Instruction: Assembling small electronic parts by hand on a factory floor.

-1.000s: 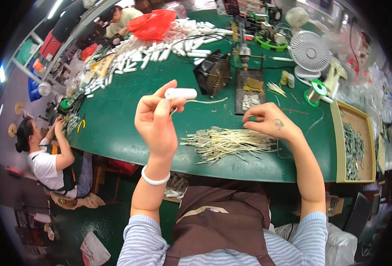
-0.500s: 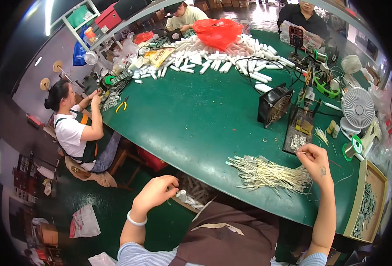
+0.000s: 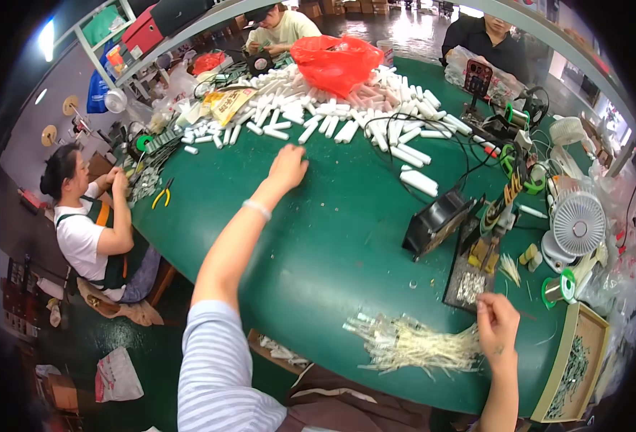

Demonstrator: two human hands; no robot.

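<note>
My left hand (image 3: 287, 168) reaches far over the green table, just short of the pile of white cylinders (image 3: 318, 119). Its back faces up and its fingers curl down, so whether anything is in them is hidden. My right hand (image 3: 499, 327) is closed in a pinch beside the small dark tray of shiny metal bits (image 3: 470, 288); what its fingertips hold is too small to make out. Left of that hand lies a bundle of thin pale-yellow wires (image 3: 418, 344) near the table's front edge.
A black square fan (image 3: 439, 223) and a soldering iron stand (image 3: 501, 216) stand beyond my right hand. To the right are a solder spool (image 3: 559, 288), a white fan (image 3: 578, 223) and a shallow box of small parts (image 3: 573, 374). Yellow-handled pliers (image 3: 162, 194) lie near a seated co-worker (image 3: 95, 223).
My left hand has gone from the box of white cylinders below the table edge out toward the pile. My right hand stays pinched near the tray. The whole view has shifted.
</note>
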